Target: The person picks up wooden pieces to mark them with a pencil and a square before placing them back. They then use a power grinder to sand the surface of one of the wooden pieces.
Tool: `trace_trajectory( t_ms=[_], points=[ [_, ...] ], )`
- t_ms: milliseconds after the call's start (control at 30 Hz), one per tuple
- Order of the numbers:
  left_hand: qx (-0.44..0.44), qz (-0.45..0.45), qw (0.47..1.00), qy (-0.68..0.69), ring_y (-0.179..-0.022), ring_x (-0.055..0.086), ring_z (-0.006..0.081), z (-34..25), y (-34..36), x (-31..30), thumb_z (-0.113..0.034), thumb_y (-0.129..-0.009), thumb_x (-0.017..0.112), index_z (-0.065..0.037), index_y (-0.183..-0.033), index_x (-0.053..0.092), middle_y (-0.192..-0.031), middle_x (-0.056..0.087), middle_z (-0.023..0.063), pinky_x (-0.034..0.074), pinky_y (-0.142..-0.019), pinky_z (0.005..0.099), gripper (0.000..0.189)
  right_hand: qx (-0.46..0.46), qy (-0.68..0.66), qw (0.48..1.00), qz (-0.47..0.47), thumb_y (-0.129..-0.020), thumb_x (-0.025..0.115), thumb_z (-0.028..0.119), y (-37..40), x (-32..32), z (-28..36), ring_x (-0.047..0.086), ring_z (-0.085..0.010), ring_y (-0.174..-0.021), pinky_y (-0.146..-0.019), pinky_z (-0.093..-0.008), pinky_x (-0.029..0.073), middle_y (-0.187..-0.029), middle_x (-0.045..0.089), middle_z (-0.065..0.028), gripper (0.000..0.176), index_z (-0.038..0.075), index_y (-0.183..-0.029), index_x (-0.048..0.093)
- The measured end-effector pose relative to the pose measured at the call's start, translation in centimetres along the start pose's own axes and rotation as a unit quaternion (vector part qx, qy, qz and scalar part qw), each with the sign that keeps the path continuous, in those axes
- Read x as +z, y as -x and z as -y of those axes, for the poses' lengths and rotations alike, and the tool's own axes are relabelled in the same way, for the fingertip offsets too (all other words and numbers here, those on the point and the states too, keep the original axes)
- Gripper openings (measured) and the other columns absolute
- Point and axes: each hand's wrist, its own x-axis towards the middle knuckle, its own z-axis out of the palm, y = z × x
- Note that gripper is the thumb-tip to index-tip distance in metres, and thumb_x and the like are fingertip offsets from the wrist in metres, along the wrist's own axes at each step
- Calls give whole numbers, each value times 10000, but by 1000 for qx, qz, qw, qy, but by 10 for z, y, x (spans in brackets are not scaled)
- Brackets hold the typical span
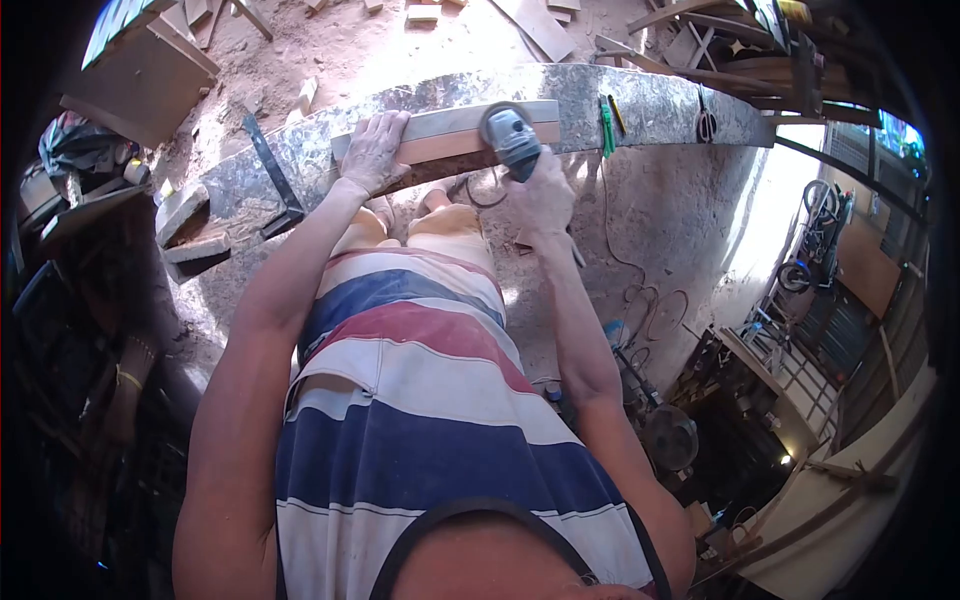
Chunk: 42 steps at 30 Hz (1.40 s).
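Observation:
A long wooden piece (445, 134) lies along the near edge of a worn workbench (650, 98). On its left end rests my left hand (374, 152), fingers spread over the top and side. My right hand (543, 195) is wrapped round the body of a grey angle grinder (515, 138), whose round head is over the right part of the wood. The disc's contact with the surface cannot be made out.
A dark metal square (272, 170) lies on the bench at the left, near wood offcuts (182, 214). Green-handled pliers (607, 127), a yellow pen-like tool (618, 115) and scissors (706, 122) lie at the right. A cable (610, 225) hangs down to the floor.

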Motion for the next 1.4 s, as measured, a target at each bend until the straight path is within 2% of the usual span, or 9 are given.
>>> trace_trajectory(
  t_ms=[267,367,467,800,900,1000,1100,1300,1400],
  points=[
    [5,-14,1000,-3,-1314,589,256,5,3,6,-345,-637,960,-107,-1468,488,-1352,602,91,435,-1120,430,985,-10,109,994,-29,-786,913,403,-18,-19,-40,743,-375,-1005,-837,-478,624,-1118,686,-180,838,-6,-1423,553],
    [3,-11,1000,-6,-1309,592,253,5,3,7,-345,-638,961,-110,-1483,482,-1355,605,91,436,-1120,428,999,-29,103,994,-22,-794,908,393,-19,-17,-36,744,-374,-994,-830,-477,625,-1119,688,-181,843,-11,-1439,544],
    [-10,3,1000,23,-1341,576,293,6,3,9,-276,-643,944,-105,-1482,480,-1396,583,103,434,-1141,449,975,-19,100,994,-27,-796,905,393,-24,-15,-32,744,-377,-993,-827,-481,625,-1112,688,-182,834,-12,-1431,548],
    [-1,-3,1000,0,-1307,587,254,6,5,8,-350,-656,970,-129,-1500,470,-1351,599,77,441,-1109,421,1005,0,91,996,-26,-818,869,371,-16,-12,-34,745,-392,-986,-828,-490,623,-1105,685,-195,777,0,-1416,538],
    [1,-7,1000,-8,-1311,586,252,6,1,8,-351,-657,972,-131,-1503,472,-1356,598,76,440,-1111,422,1006,-50,73,995,-53,-832,840,355,-13,-9,-37,743,-406,-976,-821,-499,624,-1097,682,-203,734,-6,-1396,538],
    [2,-16,1000,-12,-1313,585,250,7,4,11,-356,-659,973,-127,-1501,476,-1360,598,76,439,-1111,422,1004,3,47,997,-63,-872,806,432,-13,-6,-39,738,-472,-989,-831,-570,605,-1139,706,-232,657,33,-1334,563],
    [-1,-8,1000,-7,-1317,584,249,6,4,10,-355,-658,973,-126,-1499,479,-1369,597,79,437,-1116,422,1002,56,15,996,-72,-873,802,441,-9,-13,-38,735,-482,-999,-825,-583,600,-1130,707,-239,669,31,-1342,558],
    [0,-12,1000,-8,-1320,585,255,6,2,7,-339,-657,970,-128,-1497,480,-1377,599,83,438,-1118,426,995,27,3,998,-57,-864,800,409,-6,-4,-23,727,-497,-1001,-846,-594,590,-1124,708,-243,614,45,-1302,571],
    [0,-17,1000,3,-1314,588,257,3,3,6,-333,-658,965,-127,-1492,484,-1372,602,82,439,-1114,426,984,25,-17,999,-19,-831,826,367,-2,4,-9,741,-462,-1000,-848,-570,609,-1149,692,-229,687,31,-1358,542]
  ],
)
